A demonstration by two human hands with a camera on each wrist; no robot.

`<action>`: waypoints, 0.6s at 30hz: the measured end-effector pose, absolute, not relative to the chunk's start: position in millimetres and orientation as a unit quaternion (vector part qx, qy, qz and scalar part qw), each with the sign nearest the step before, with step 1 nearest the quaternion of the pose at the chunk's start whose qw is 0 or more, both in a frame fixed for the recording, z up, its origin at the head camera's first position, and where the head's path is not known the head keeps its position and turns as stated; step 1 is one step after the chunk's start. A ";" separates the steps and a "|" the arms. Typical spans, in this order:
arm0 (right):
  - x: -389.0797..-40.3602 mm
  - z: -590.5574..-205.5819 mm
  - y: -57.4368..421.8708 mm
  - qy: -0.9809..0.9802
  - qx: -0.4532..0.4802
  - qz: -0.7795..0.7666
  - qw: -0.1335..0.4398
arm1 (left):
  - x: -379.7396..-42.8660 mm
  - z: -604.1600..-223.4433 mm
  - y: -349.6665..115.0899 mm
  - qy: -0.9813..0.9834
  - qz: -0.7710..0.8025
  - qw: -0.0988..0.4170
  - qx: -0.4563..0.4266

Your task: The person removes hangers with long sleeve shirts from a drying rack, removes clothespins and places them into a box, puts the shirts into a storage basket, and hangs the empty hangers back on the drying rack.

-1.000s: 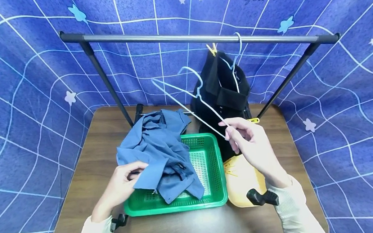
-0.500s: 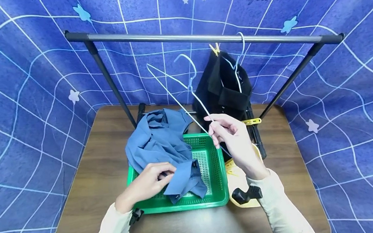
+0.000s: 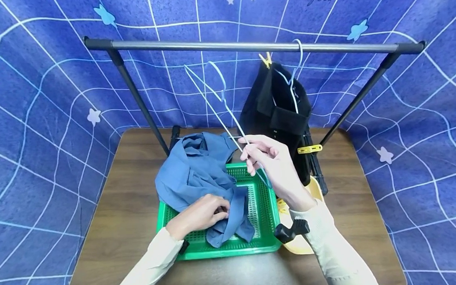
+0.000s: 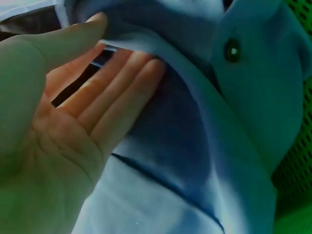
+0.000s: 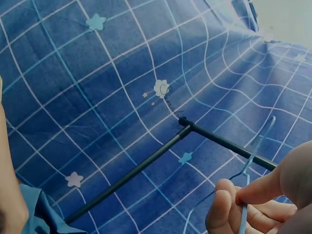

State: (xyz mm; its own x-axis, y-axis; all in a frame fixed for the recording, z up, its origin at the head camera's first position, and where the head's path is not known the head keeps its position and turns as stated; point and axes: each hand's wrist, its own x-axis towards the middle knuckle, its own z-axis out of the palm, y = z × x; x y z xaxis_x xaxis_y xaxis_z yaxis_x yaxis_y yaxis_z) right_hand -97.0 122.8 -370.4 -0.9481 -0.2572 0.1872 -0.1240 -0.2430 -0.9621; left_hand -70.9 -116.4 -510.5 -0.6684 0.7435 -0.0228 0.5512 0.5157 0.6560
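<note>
A blue buttoned shirt lies bunched over the left part of a green basket. My left hand holds a fold of it near the basket's middle; in the left wrist view the thumb lies along the cloth edge and the fingers reach behind it. A dark button shows on the fabric. My right hand pinches a light-blue wire hanger by one side, above the basket. The hanger is tilted, its hook pointing up toward the rail. In the right wrist view, thumb and fingers close round the hanger wire.
A metal rack rail crosses the back. From it hangs a black garment on another hanger, with yellow clips at its top. A yellow clothespin sits at its right. A pale yellow tray stands beside the basket.
My left hand has moved right with the shirt fold, over the basket. My right hand has shifted left with the hanger, which has turned more upright.
</note>
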 end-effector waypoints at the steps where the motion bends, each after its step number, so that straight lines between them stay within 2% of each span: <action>1: -97.7 -370.2 122.3 0.613 -0.155 -0.773 0.046 | -72.6 -512.3 -114.8 0.860 0.305 0.156 0.378; 6: -100.4 -369.2 120.9 0.627 -0.156 -0.761 0.063 | -77.9 -519.6 -104.6 0.867 0.259 0.206 0.372; 14: -103.9 -365.2 114.3 0.640 -0.166 -0.748 0.056 | -71.2 -532.2 -97.3 0.877 0.130 0.343 0.308; 18: -105.5 -358.9 111.4 0.632 -0.178 -0.753 0.042 | -67.5 -532.4 -100.0 0.876 0.133 0.362 0.290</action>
State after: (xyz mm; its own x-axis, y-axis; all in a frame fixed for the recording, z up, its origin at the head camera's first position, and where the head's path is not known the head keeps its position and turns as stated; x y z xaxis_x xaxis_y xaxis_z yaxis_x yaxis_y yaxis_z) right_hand -105.5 111.4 -358.9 -0.9329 -0.2888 0.2152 -0.1616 -0.1985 -0.9667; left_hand -67.5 -100.0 -532.4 -0.5697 0.6049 -0.5564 0.4118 0.7959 0.4438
